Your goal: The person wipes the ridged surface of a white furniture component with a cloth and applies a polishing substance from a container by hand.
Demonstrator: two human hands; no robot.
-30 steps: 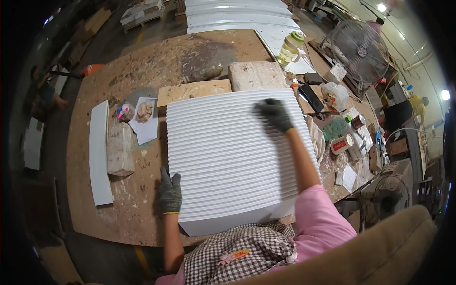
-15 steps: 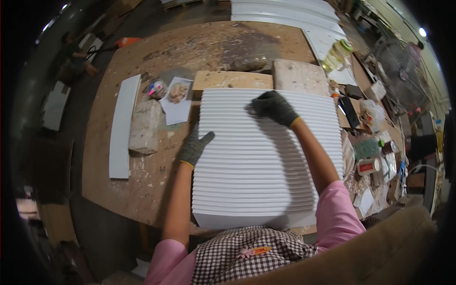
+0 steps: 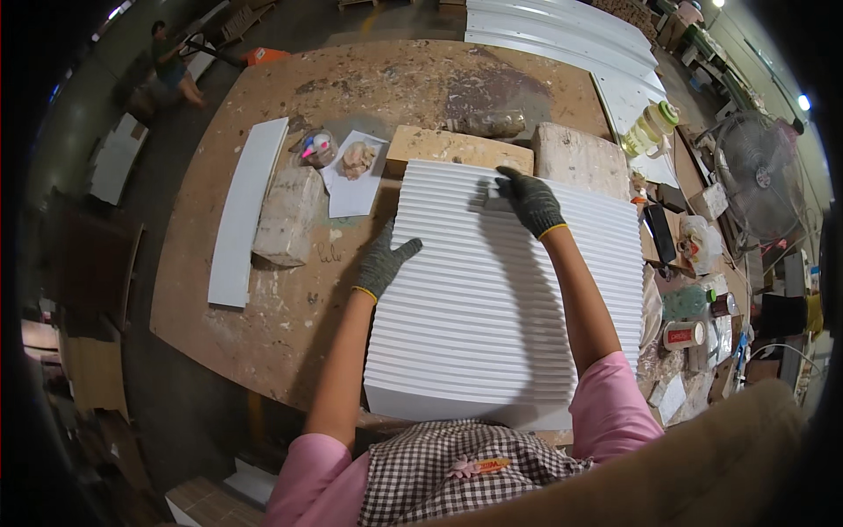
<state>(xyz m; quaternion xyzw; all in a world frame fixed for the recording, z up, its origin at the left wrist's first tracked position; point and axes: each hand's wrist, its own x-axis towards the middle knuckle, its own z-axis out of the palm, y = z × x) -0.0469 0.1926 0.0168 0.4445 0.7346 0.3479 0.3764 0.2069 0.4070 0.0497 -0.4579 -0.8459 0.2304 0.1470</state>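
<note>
One narrow white strip [image 3: 241, 211] lies flat at the left of the workbench [image 3: 263, 325]. Beside it are one pale block [image 3: 285, 215], a sheet of paper [image 3: 356, 184] with a small lump on it, and one round tub [image 3: 318, 147].

The left hand [image 3: 384, 261], gloved, rests with spread fingers on the left edge of one large white ribbed panel [image 3: 509, 299], gripping nothing. The panel lies mid-bench, its near edge at the person's waist.

The right hand [image 3: 529, 200], gloved, is curled around a small grey sanding block [image 3: 488, 200] pressed to the panel's far end.

Judged stiff and bulky, with ribs that could chip; best taken by the two long side edges.

Farther right are one bottle [image 3: 650, 130] and one fan [image 3: 755, 180].
</note>
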